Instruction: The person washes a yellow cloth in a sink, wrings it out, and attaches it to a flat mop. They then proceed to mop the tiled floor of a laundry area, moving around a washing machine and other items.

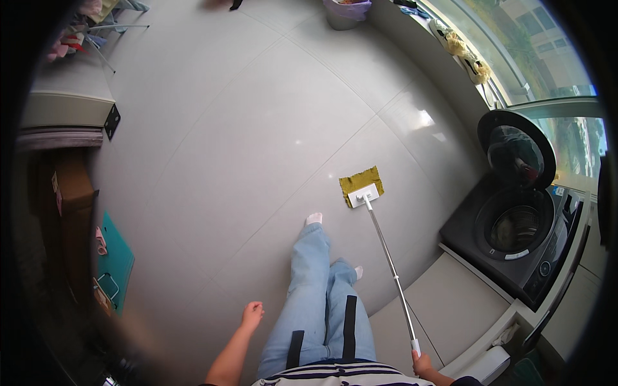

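My right hand (422,363) grips the handle of a flat mop (390,258) near its top, at the lower right. The metal pole slants up and left to a white mop plate (359,195). Under that plate an olive-yellow cloth (361,181) lies on the floor, most of it showing beyond the plate's far side. My left hand (252,316) hangs beside my left thigh with its fingers curled, and nothing shows in it. Two socked feet stand on the floor, one ahead of the other, left of the pole.
A dark washing machine (507,236) with its round lid (517,149) raised stands right. Shoes (463,50) line the window sill above a bin (345,14) with a purple liner. At left are a clothes rack (94,31), a cardboard box (72,181) and a teal board (113,263). Grey tiles (231,135) cover the floor.
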Demonstrator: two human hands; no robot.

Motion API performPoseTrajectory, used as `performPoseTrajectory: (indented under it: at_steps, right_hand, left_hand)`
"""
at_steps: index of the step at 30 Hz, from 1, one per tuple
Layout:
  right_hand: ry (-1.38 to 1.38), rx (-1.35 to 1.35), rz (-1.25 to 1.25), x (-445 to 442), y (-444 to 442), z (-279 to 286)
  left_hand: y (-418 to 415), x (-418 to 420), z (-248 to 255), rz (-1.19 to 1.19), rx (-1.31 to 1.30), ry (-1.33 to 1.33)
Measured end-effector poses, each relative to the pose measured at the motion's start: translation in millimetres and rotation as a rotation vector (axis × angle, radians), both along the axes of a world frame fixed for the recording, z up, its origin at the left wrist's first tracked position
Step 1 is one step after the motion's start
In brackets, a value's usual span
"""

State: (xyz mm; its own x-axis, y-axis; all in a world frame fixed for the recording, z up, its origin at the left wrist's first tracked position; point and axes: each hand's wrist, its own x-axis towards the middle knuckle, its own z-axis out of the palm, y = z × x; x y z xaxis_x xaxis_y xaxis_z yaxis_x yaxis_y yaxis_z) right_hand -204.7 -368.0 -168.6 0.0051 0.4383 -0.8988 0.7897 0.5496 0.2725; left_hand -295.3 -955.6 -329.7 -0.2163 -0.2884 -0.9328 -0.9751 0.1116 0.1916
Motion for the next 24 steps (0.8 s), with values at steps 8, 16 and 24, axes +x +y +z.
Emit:
performPoseTrajectory:
  at_steps: [8, 16, 24]
  right_hand:
    - [0.179, -0.098, -0.067, -88.6, -33.0, -52.1]
    - [0.534, -0.213, -0.068, -466.9, -198.2, -205.8]
    - [0.528, -0.278, -0.179, -673.5, -252.8, -206.7]
  left_hand:
    - [0.9, -10.3, 7.9, -0.177, -0.078, 0.119]
    - [-52.4, 6.8, -3.7, -0.113, -0.117, 0.062]
    - [-67.5, -48.5, 16.1, 0.016, -0.151, 0.085]
